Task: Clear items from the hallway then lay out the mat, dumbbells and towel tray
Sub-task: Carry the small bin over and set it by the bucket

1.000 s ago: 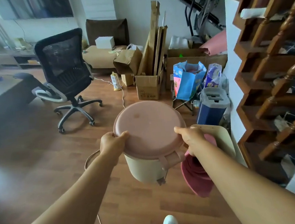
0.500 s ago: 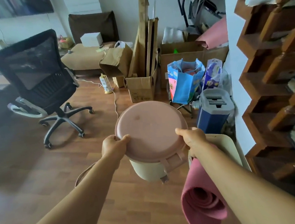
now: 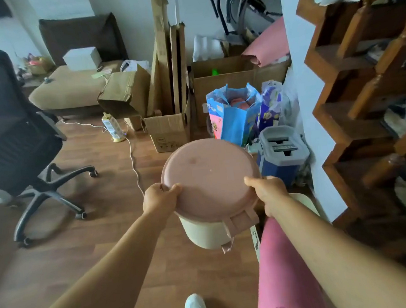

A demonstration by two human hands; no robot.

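A cream pedal bin with a round pink lid [image 3: 211, 175] is held off the wooden floor in front of me. My left hand [image 3: 160, 197] grips the lid's left rim, thumb on top. My right hand [image 3: 268, 192] grips the right rim the same way. A rolled pink mat [image 3: 281, 269] stands on end under my right forearm. Behind it the edge of a cream tray [image 3: 304, 201] shows, mostly hidden by my arm.
A black office chair [image 3: 16, 135] stands at left. Cardboard boxes [image 3: 170, 132], a blue bag [image 3: 233, 116] and a blue-grey mop bucket [image 3: 280, 152] crowd the floor ahead. A white cable [image 3: 134, 164] runs across the floor. A wooden staircase [image 3: 368, 90] rises at right. My white shoe [image 3: 194, 307] is below.
I have stepped forward with the bin in both hands; the boxes and bags are closer. The rolled mat now stands lower and nearer under my right arm.
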